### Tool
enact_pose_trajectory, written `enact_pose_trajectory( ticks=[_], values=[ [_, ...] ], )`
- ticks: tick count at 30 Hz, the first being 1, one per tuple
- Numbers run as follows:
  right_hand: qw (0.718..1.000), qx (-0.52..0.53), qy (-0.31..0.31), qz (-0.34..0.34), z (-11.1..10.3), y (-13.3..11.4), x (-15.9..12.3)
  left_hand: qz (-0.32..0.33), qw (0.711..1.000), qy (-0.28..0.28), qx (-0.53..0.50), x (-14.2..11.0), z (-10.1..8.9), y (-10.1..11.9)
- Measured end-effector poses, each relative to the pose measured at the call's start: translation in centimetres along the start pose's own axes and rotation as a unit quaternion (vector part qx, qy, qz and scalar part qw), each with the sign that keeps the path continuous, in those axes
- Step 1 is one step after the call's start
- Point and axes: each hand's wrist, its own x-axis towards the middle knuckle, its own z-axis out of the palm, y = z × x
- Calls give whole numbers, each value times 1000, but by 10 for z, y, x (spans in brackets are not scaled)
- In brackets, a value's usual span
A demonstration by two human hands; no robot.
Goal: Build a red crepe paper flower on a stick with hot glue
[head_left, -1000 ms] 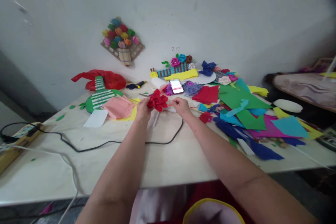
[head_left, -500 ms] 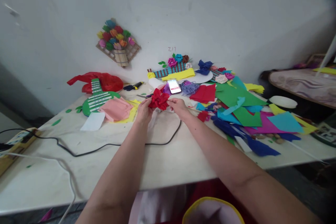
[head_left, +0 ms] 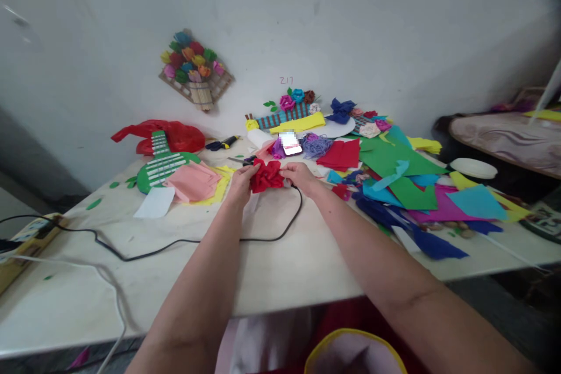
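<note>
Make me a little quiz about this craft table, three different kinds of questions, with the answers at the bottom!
1. What colour is the flower held between the left hand and the right hand?
A) blue
B) red
C) yellow

2. True or false: the phone lies to the left of the green guitar shape in the picture.

3. Fill in the blank: the bouquet of many colours hangs on the ____.

Key:
1. B
2. False; the phone lies to the right of the green guitar shape.
3. wall
</note>
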Motion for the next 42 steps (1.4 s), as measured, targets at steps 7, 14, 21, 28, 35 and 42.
enact_pose_trajectory(
  ticks=[7, 14, 21, 28, 35, 42],
  values=[
    [999, 7, 43, -15, 0, 2, 4, -12, 999, -19, 43, -3, -1, 3],
    [998, 47, 34, -29, -1, 2, 4, -21, 998, -31, 44, -3, -2, 4],
    [996, 70, 50, -28, -2, -4, 1, 9, 1000, -10, -20, 0, -5, 3],
    [995, 76, 57, -33, -1, -5, 1, 21, 999, 7, -45, 2, -3, 2],
    [996, 52, 44, -49, 2, 0, 4, 30, 997, 5, -75, 1, 0, 1],
    [996, 30, 77, -31, 4, -6, 1, 2, 998, -7, -65, -1, 1, 3]
  ],
)
